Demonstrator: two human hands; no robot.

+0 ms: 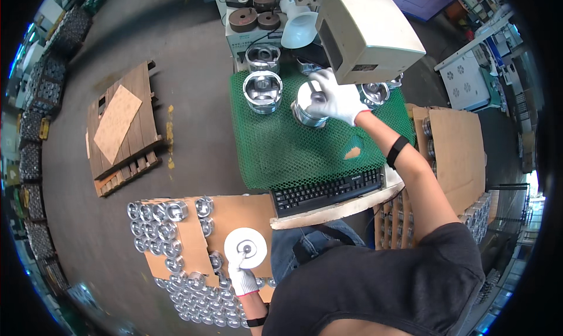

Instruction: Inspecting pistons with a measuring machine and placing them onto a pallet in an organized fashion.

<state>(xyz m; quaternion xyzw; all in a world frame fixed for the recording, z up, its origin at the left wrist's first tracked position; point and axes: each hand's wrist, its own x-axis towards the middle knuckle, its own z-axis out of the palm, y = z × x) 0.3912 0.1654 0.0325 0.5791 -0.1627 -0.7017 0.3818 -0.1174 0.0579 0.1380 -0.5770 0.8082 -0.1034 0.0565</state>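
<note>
Both my hands wear white knitted gloves. Low on the left, my left hand grips a metal piston, its thumb lying over the round pale crown. This piston is held up above a cardboard sheet. On the green mesh mat, my right hand reaches over another piston, fingers curled on its top and side. That piston stands crown up. To its left are two pistons with their hollow sides up. One more piston sits right of my right hand, partly covered.
A beige box-shaped machine overhangs the mat's far side. A black keyboard lies at the near edge. Many pistons stand layered with cardboard at lower left. Grinding wheels sit behind; a wooden pallet lies left.
</note>
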